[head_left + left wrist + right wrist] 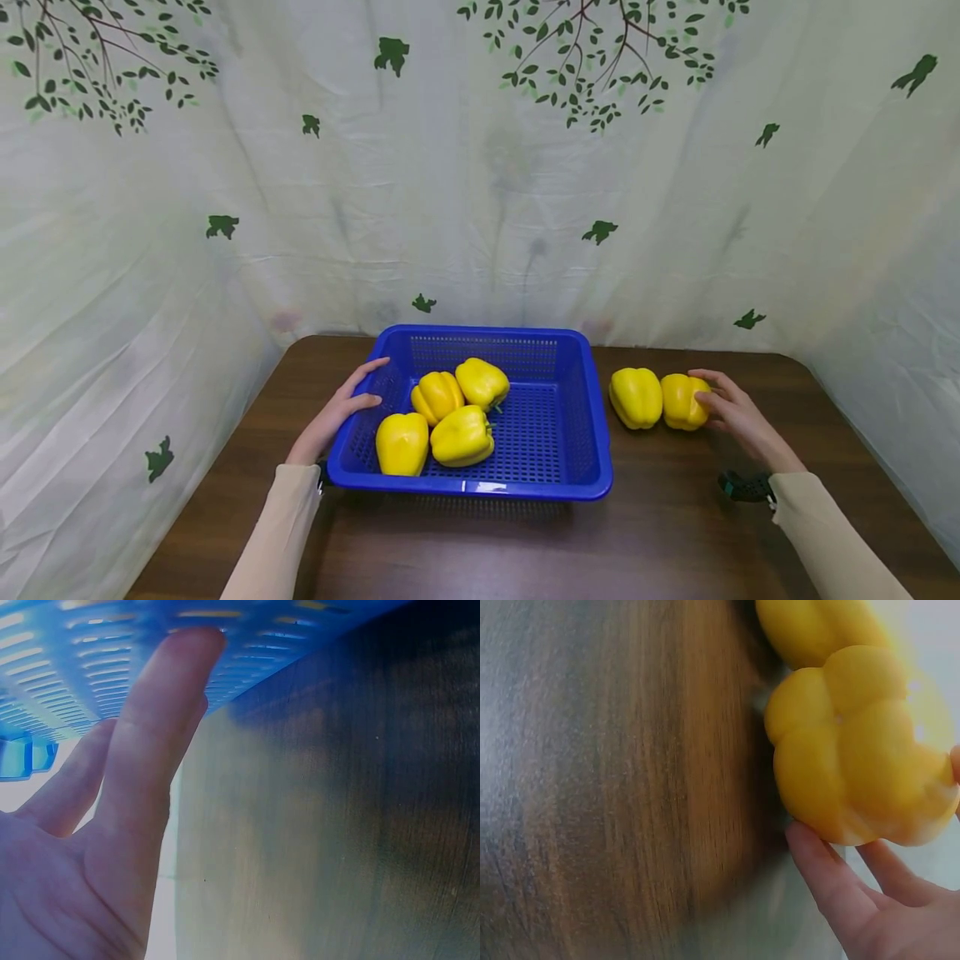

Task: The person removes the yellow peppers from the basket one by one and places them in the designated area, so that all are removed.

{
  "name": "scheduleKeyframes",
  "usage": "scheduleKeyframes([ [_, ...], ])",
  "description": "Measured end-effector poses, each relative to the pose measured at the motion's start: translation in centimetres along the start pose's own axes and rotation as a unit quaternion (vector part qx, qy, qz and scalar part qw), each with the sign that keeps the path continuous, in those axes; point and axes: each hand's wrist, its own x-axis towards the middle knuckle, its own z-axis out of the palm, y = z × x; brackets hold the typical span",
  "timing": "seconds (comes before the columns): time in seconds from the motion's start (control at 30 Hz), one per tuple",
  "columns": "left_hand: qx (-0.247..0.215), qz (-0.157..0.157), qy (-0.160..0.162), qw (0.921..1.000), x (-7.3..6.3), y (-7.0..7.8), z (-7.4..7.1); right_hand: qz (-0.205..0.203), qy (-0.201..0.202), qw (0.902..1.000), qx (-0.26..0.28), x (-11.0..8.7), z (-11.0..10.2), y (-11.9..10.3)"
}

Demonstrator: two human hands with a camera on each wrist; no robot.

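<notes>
A blue plastic basket point(525, 483) with slotted walls stands on the table. Several yellow bell peppers point(461, 437) lie in its left half. At the basket's left rim, my left hand point(337, 417) holds on, thumb and a finger over the edge; the left wrist view shows other fingers point(150, 735) against the outer wall. To the basket's right, two more yellow bell peppers lie side by side. My right hand point(738, 417) grips the right-hand bell pepper point(847, 757), fingers low on it and the thumb partly out of frame. The left-hand bell pepper point(636, 398) touches its neighbour.
The dark brown wooden table point(450, 558) extends in front of the basket and to both sides. Behind it hangs a pale curtain point(480, 208) printed with leaves and branches, close to the table's back edge.
</notes>
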Motion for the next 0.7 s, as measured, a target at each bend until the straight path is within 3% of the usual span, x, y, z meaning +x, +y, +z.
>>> scheduleKeyframes([
  [0.37,0.019,0.008,0.009,0.9997,0.3,0.0,0.0,-0.003,-0.006,0.9997,0.024,0.1,-0.1,0.0],
  [0.7,0.015,0.011,0.007,0.9998,0.1,-0.1,0.1,-0.035,0.033,0.9988,0.008,-0.7,-0.5,-1.2],
])
